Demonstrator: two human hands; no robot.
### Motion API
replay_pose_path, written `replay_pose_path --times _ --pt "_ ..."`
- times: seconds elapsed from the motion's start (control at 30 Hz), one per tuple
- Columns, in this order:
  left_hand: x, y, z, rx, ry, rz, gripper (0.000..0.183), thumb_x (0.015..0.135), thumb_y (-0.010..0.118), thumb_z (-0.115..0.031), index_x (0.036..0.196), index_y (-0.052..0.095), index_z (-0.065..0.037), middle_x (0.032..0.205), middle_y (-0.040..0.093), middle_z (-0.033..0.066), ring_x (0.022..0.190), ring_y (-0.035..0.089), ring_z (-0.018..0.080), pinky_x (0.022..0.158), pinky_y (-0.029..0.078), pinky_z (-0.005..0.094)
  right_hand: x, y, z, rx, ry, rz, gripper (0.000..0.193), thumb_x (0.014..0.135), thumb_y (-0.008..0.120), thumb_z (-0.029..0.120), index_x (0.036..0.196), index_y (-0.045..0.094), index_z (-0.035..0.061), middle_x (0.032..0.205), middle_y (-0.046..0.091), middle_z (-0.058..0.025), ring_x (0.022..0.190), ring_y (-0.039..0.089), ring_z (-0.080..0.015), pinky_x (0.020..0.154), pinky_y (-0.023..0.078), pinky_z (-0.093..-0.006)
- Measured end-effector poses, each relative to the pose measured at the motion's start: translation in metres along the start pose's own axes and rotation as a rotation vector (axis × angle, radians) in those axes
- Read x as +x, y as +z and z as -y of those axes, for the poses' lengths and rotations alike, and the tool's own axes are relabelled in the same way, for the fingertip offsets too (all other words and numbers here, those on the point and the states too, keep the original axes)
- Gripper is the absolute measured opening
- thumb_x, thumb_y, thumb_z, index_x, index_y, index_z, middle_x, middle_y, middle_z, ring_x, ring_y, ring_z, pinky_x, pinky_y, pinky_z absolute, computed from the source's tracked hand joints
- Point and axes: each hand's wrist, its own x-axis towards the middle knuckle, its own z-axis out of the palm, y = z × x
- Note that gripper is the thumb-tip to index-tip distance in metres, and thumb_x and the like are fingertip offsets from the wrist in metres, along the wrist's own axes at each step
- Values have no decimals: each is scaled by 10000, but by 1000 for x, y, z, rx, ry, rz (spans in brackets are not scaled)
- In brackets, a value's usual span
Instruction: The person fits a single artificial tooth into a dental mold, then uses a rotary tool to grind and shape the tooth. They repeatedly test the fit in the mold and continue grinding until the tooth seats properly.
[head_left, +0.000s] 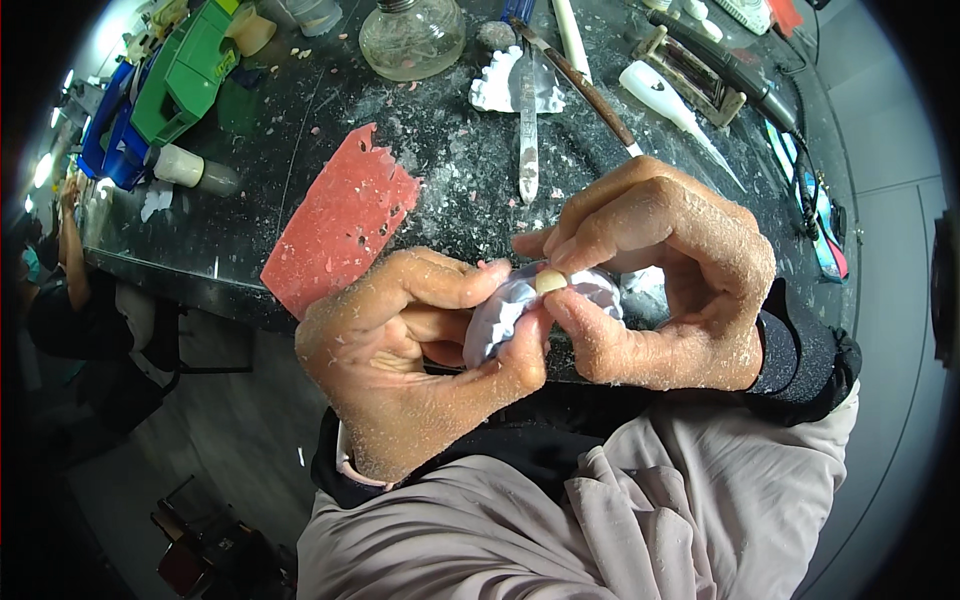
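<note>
My left hand [420, 340] is closed round a pale grey-white dental cast [497, 318], thumb below and fingers above, and holds it over the table's front edge. With thumb and fingertips, my right hand [665, 270] pinches a small cream-coloured artificial tooth [550, 282] at the front of the cast's arch. A bit of pink wax shows just above the tooth. Whether the tooth rests against the cast cannot be told. White dust covers both hands. To the left of the cast lies a torn sheet of red-pink wax [345, 220].
A glass burner jar [412, 42], another white cast [495, 85], a metal spatula [528, 150], a brown-handled tool [585, 88] and a white pointed tool [660, 95] lie beyond my hands. Green bins [185, 75] stand far left. A person's arm [73, 240] shows at the left.
</note>
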Motion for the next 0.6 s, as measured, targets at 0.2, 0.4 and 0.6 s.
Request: replay_pose_path --times 0.2,0.4,0.6 --pt "-2 -4 0 51 14 41 287 659 730 93 867 532 77 811 585 119 755 594 118 690 511 231 0 2 0 14 -19 -32 206 762 739 54 892 604 -33 895 618 -155 877 674 -239 787 596 -390" --pt "-2 1 0 96 11 1 289 650 709 119 865 523 63 781 573 107 719 570 111 665 484 218 0 1 -2 -71 -120 -36 176 754 754 63 853 630 -14 857 639 -153 807 688 -231 733 601 -356" --pt "0 -1 3 132 87 34 311 643 735 95 864 525 37 785 575 93 712 560 108 669 483 229 0 1 -6 -28 -137 -38 181 746 763 55 856 638 -16 858 637 -154 813 684 -219 750 604 -357"
